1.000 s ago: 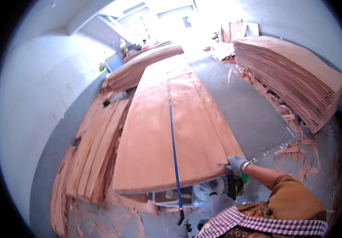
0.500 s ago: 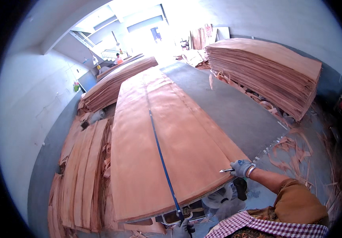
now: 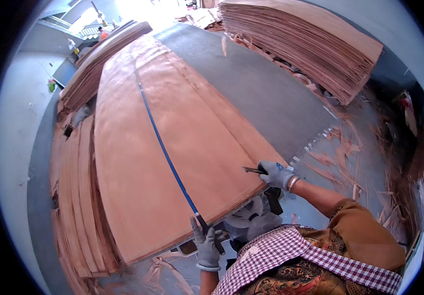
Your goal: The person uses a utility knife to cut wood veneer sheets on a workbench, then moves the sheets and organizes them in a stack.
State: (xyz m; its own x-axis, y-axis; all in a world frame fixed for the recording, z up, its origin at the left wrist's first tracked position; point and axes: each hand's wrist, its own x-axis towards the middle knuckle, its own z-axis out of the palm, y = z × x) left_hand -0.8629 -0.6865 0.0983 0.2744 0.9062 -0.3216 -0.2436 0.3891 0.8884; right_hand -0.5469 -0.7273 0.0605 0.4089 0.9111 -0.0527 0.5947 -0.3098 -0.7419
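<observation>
A large stack of thin reddish-brown wood veneer sheets [image 3: 187, 147] lies before me. Along its length rests a long, thin blue pole [image 3: 165, 150] with a dark near end. My left hand [image 3: 207, 248], in a grey glove, holds that dark end at the sheets' near edge, with one finger stretched alongside. At the near right corner of the veneer is my gloved right hand [image 3: 277, 175], closed round a knife [image 3: 253, 170]. Its blade points left, just over the top sheet; most of the handle is hidden in the glove.
A dark grey board [image 3: 251, 88] lies right of the veneer. Beyond it stands a tall veneer stack [image 3: 300, 44]; another stack [image 3: 99, 66] is at the far left. Narrow veneer strips [image 3: 76, 196] lie on the left, with scraps [image 3: 337, 152] on the right floor. A white fan [image 3: 244, 214] sits below the near edge.
My view has tipped downward, so the veneer sits higher and further left. More of my left hand shows at the pole's end. My right hand stays by the near right corner with the knife.
</observation>
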